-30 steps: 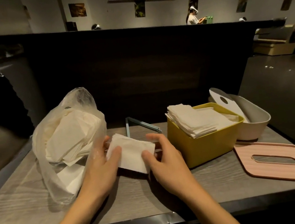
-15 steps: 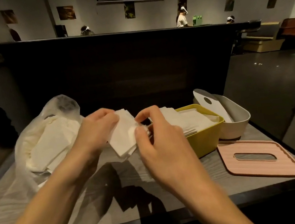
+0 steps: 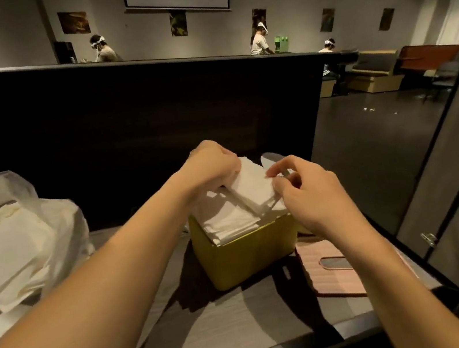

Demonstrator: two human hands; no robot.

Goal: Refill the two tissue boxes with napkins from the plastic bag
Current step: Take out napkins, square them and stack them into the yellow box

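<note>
Your grip is on one folded napkin (image 3: 249, 184): the left hand (image 3: 211, 166) holds its far edge, the right hand (image 3: 305, 191) pinches the near corner. A second ago that napkin was low beside the plastic bag (image 3: 17, 236); now it sits over the stack in the yellow box (image 3: 247, 251), which already looks heaped. The second box is almost wholly hidden behind your hands, so I cannot judge its fill. The grey wood-grain table (image 3: 231, 319) also carries a pink slotted lid (image 3: 334, 271). Beyond the dark partition (image 3: 134, 123), the dim room holds other seated people.

Your left hand (image 3: 210, 163) and right hand (image 3: 307, 191) (both arms outstretched) sit mid-frame, fingers curled, pinching.
</note>
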